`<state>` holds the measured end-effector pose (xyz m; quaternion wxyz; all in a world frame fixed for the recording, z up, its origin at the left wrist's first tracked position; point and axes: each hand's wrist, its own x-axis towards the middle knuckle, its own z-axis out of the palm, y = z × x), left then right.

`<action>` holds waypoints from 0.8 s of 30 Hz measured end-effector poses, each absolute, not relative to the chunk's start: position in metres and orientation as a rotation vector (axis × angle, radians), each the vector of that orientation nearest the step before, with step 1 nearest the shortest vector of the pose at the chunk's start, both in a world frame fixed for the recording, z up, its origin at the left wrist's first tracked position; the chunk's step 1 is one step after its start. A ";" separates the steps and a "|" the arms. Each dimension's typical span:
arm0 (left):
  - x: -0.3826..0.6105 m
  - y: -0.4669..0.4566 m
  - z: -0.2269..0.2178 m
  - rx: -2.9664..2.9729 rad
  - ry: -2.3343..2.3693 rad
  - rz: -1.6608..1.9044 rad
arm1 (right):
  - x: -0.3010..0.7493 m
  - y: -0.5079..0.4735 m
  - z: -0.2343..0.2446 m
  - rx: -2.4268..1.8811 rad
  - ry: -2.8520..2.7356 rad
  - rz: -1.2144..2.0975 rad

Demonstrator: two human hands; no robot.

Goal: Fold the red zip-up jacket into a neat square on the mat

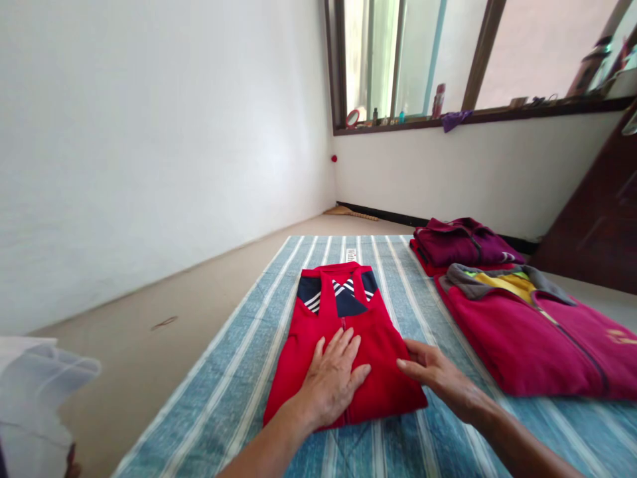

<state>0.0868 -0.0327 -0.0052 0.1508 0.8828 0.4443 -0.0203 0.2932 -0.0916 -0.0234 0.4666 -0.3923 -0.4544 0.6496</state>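
**Item 1:** folded red polo shirt (385,372), soft knit, squared into a neat rectangle, lying in the middle of the striped mat. Navy collar panels with white diagonal stripes sit uppermost; a short zip runs down the placket.

**Item 2:** left hand (331,380), released, palm pressed flat on the shirt's lower half, fingers spread, nothing grasped.

**Item 3:** right hand (436,375), open and not clenched, fingers lightly curved, fingertips at the shirt's right edge.

**Item 4:** woven cotton floor mat (233,398), pale blue with white lengthwise stripes, lying on a smooth beige floor (149,352).

**Item 5:** folded magenta fleece jacket (537,352), zipped, with a grey-trimmed yellow collar lining, on the mat to the right of the shirt.

**Item 6:** folded maroon zip top (460,242), on a red garment, just beyond the jacket.

**Item 7:** translucent white plastic sheet (34,398), crumpled, at lower left, off the mat.

**Item 8:** grass broom (351,212), lying along the far wall's dark skirting.

**Item 9:** purple cloth (455,119), draped from a dark wooden window sill (497,116) lined with small bottles.
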 end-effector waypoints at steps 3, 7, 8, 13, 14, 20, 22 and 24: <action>0.086 -0.032 -0.007 2.551 1.277 -0.055 | 0.297 -0.098 -0.025 -0.900 -1.219 1.575; 0.085 -0.029 -0.012 2.579 1.272 -0.045 | 0.308 -0.102 -0.031 -1.064 -1.488 1.404; 0.085 -0.029 -0.013 2.585 1.277 -0.042 | 0.311 -0.103 -0.032 -1.101 -1.555 1.366; 0.084 -0.023 -0.019 2.622 1.269 -0.014 | 0.317 -0.107 -0.035 -1.194 -1.724 1.242; 0.084 -0.022 -0.020 2.630 1.263 -0.002 | 0.317 -0.107 -0.037 -1.201 -1.707 1.233; 0.084 -0.018 -0.025 2.671 1.244 0.031 | 0.311 -0.114 -0.055 -1.199 -1.524 1.163; 0.085 -0.017 -0.025 2.683 1.241 0.058 | 0.311 -0.119 -0.060 -1.266 -1.492 1.051; 0.086 -0.017 -0.025 2.684 1.238 0.055 | 0.312 -0.125 -0.063 -1.351 -1.482 0.905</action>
